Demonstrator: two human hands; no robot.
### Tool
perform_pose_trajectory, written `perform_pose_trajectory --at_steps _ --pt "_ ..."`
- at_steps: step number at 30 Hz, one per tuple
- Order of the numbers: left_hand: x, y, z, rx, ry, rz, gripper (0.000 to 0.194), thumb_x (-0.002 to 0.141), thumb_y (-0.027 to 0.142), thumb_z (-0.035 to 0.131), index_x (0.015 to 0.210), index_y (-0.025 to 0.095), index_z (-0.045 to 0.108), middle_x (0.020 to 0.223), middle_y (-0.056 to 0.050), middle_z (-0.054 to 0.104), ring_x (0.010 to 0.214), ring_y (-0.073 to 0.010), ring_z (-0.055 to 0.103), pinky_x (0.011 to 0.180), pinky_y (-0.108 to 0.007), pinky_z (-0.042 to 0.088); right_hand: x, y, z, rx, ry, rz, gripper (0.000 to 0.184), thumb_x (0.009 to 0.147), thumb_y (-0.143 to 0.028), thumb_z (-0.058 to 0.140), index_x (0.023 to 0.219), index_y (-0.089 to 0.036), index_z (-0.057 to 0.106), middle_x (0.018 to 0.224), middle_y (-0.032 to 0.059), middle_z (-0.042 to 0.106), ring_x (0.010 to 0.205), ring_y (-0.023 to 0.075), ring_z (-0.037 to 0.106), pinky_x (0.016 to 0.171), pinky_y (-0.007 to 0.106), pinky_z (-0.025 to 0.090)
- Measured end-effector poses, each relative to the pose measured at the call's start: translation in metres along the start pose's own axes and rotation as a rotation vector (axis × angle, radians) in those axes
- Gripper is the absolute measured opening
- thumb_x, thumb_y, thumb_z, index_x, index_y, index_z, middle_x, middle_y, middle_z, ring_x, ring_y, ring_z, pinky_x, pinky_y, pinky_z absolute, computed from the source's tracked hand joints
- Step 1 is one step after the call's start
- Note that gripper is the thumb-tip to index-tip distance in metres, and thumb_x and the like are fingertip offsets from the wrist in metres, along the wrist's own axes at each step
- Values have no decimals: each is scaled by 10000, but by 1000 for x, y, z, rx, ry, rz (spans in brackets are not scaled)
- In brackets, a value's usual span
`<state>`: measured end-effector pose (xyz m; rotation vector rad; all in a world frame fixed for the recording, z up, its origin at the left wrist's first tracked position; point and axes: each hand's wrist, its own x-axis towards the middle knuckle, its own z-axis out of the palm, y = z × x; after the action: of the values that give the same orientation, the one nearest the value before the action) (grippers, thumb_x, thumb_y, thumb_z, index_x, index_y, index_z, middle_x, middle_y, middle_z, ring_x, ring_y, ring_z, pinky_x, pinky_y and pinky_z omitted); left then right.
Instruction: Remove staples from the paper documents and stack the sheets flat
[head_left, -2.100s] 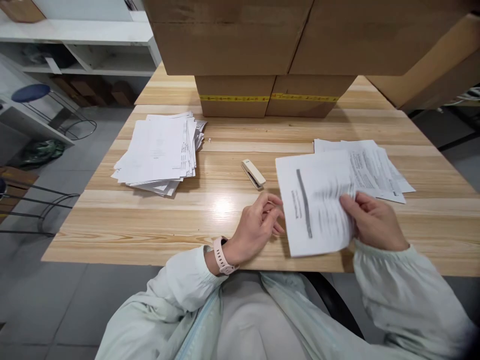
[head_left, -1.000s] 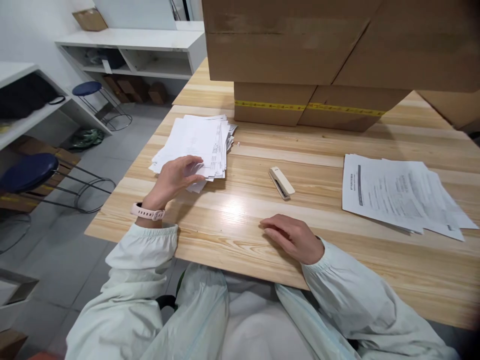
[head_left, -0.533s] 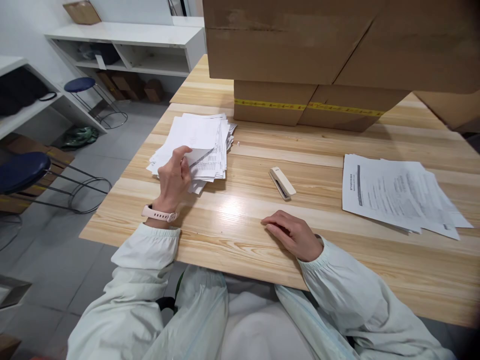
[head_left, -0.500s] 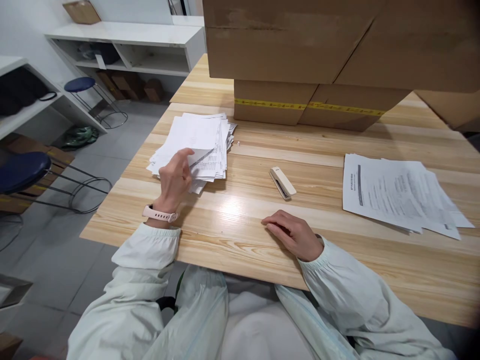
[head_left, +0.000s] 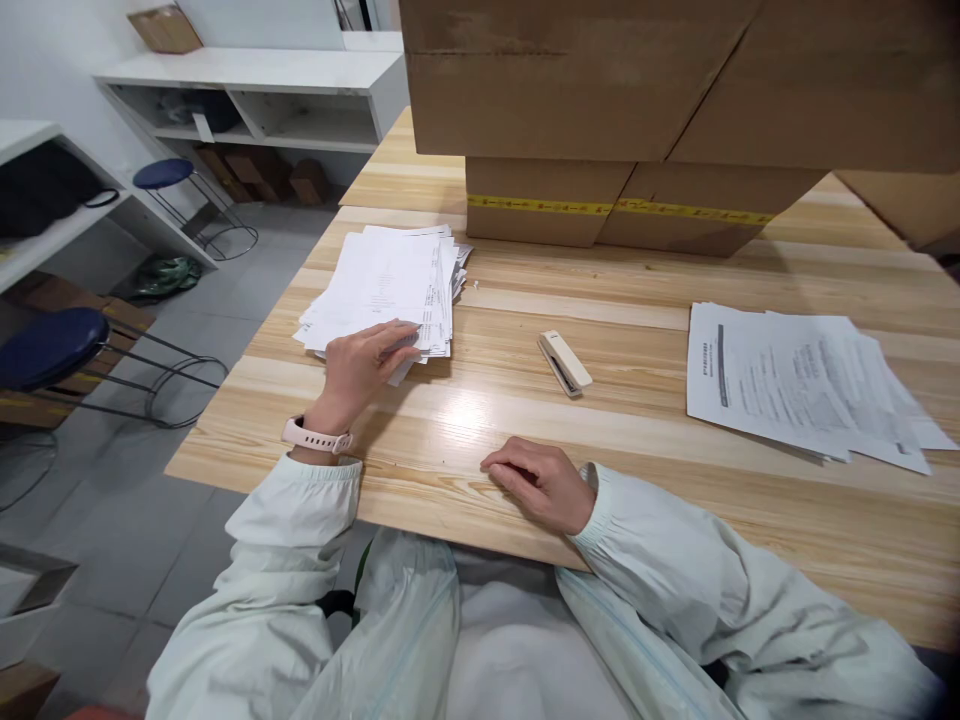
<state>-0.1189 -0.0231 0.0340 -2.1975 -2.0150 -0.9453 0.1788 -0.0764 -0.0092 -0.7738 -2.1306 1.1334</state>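
Note:
A thick stack of white sheets (head_left: 386, 285) lies on the left of the wooden table (head_left: 600, 420). My left hand (head_left: 361, 364) rests on the stack's near edge, fingers pinching the corner of the top sheets. My right hand (head_left: 534, 479) lies on the bare wood near the table's front edge, fingers loosely curled, holding nothing. A cream stapler (head_left: 564, 363) sits between the two hands, farther back. A smaller pile of printed sheets (head_left: 795, 380) lies at the right.
Large cardboard boxes (head_left: 600, 110) with yellow tape stand along the back of the table. Blue stools (head_left: 52, 345) and white shelves (head_left: 247, 90) stand to the left on the grey floor.
I laid the printed sheets on the right pile, then reached my left hand to the left stack. My left fingers lifted a corner and now press lower on it. My right hand slid left.

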Motion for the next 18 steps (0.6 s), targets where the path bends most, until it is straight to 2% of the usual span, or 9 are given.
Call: perform_pose_trajectory --at_steps 5,7,10,12,15,17,18 --pt "4 -4 3 -59 33 1 218 889 425 619 962 295 778 995 -35 790 913 -228 743 770 -326 541 7 -1 4 91 -6 65 255 969 -365 534 939 -208 732 819 55 709 704 140 613 649 273 459" --pt "4 2 0 -37 91 -23 236 906 408 587 923 265 773 936 -51 793 852 -223 745 747 -323 549 10 1 4 209 11 162 296 953 -432 554 932 -197 733 796 55 702 661 133 592 620 268 465" --pt "-7 30 -10 -12 201 -11 226 918 357 578 954 231 763 959 -84 788 884 -239 750 796 -352 575 20 5 -3 569 81 405 414 883 -567 608 945 -172 715 743 48 678 586 120 575 553 256 493" --pt "-24 60 -15 -73 209 95 191 907 304 606 991 233 762 1011 -83 784 977 -244 743 867 -363 587 29 7 -14 833 80 546 555 825 -685 598 980 -163 705 794 72 698 627 146 626 563 285 548" --pt "-58 107 -8 -250 63 351 193 909 210 604 1031 237 752 1106 -83 765 1089 -240 713 984 -377 575 39 10 -35 1080 -49 636 757 764 -843 481 1034 -171 703 933 122 738 799 226 700 657 384 608" --pt "-80 131 7 -331 -87 430 206 925 178 566 1013 226 745 1123 -101 758 1098 -249 708 967 -381 594 41 13 -44 1109 -88 630 776 737 -870 477 1041 -194 708 967 116 752 869 249 710 715 407 609" --pt "-89 139 15 -353 -146 456 209 930 170 549 1000 219 740 1101 -111 763 1083 -256 714 952 -392 603 39 15 -46 1088 -69 622 730 724 -844 540 1033 -206 712 971 104 758 880 250 713 735 402 604"
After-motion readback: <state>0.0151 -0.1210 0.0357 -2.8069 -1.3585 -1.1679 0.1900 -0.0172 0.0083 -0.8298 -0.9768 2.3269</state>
